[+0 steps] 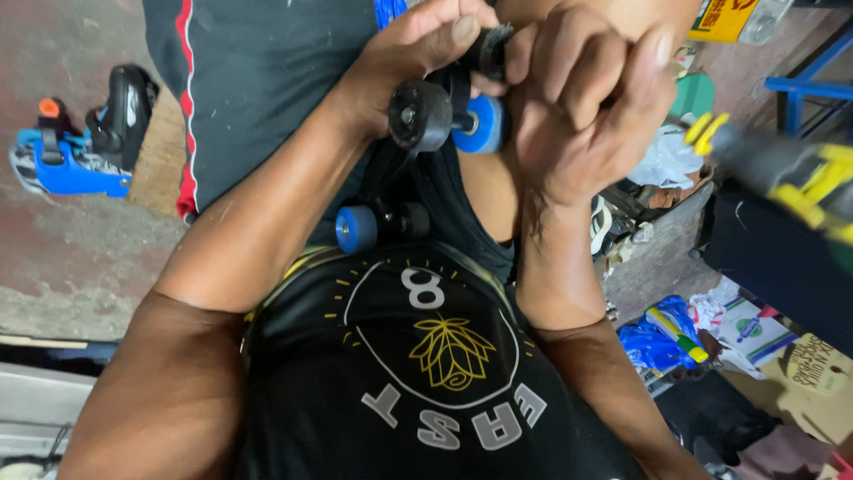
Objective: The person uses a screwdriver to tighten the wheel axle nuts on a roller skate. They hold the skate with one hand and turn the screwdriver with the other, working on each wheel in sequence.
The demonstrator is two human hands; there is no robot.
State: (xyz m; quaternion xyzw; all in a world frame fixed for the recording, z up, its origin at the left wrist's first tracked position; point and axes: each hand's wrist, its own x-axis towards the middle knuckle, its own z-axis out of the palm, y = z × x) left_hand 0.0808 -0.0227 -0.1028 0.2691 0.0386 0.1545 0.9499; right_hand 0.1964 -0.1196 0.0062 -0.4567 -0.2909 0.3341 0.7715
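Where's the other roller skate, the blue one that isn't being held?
In the head view, the blue skate lies on the concrete floor at the far left, beside a wooden board, well clear of the left hand.

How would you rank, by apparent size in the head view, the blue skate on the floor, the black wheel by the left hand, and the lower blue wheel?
1. blue skate
2. black wheel
3. lower blue wheel

The black wheel is nearer the camera, so ranking the two wheels is unsure.

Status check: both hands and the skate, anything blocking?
Left hand gripping the roller skate at its upper truck, by the black wheel. Right hand closed on the same end. Lower blue wheel free above the lap. Nothing blocking.
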